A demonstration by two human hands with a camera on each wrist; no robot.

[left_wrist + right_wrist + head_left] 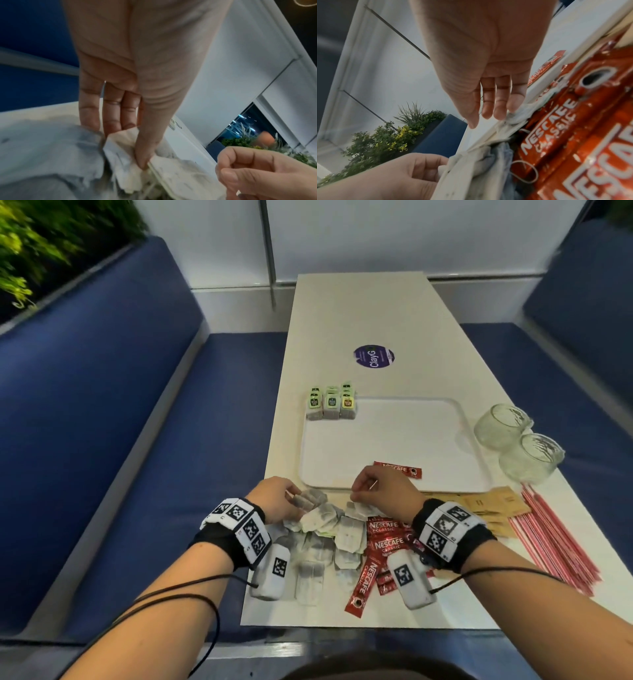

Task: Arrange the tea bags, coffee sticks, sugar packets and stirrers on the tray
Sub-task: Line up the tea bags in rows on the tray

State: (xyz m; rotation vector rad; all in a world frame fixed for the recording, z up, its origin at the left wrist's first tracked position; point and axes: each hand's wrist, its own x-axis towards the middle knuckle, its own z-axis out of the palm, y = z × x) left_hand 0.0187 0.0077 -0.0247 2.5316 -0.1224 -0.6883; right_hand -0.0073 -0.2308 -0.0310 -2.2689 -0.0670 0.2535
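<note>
A white tray (pixel 442 474) lies mid-table. Tea bags (pixel 330 405) with green and yellow tags stand stacked in its far left corner, and one red coffee stick (pixel 399 469) lies near its front edge. In front of the tray is a heap of loose tea bags (pixel 346 537). My left hand (pixel 290 498) grips a tea bag (pixel 123 148) from this heap. My right hand (pixel 356 494) hovers over the heap with its fingers curled, pinching a thin tea bag thread (pixel 373 484). More coffee sticks (pixel 383 542) lie under my right wrist. Brown sugar packets (pixel 493 503) and pink stirrers (pixel 555 542) are to the right.
Two glass cups (pixel 503 424) (pixel 531 457) stand right of the tray. A purple round sticker (pixel 374 356) marks the far table. Blue bench seats (pixel 137 440) flank the narrow white table (pixel 359 309); its front edge is close below my wrists.
</note>
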